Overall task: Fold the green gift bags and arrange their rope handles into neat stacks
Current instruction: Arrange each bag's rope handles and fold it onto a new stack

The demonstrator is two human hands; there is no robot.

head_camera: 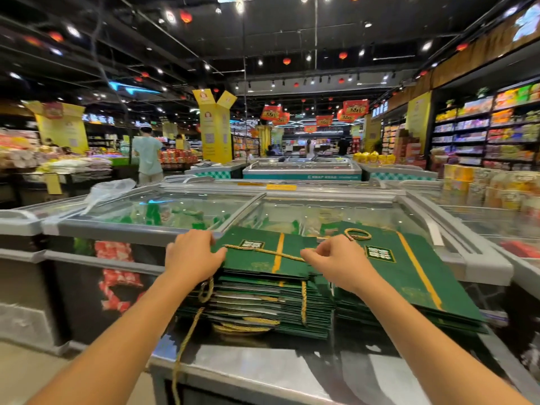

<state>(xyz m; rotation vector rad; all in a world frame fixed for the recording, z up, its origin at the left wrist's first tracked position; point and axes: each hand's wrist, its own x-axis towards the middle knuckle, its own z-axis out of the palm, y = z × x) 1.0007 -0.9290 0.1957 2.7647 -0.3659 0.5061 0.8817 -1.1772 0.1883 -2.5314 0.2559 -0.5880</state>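
Note:
A tall stack of flat green gift bags [263, 293] lies on a steel counter [263, 372]. The top bag [257, 258] has a gold stripe and a gold rope handle [263, 251] stretched across it. My left hand [191, 254] grips the top bag's left edge, thumb on the rope's left end. My right hand [336, 261] pinches the rope's right end. A second stack of green bags [409, 276] lies to the right, with a coiled rope handle [358, 233] on top. Loose rope handles [187, 340] hang from the left stack's side.
Glass-topped chest freezers [204, 211] stand right behind the stacks. More freezers, stocked shelves [496, 133] and yellow pillars fill the shop behind. A person in a pale green shirt [147, 156] stands at the back left. A plastic bag [108, 191] lies on the freezer lid.

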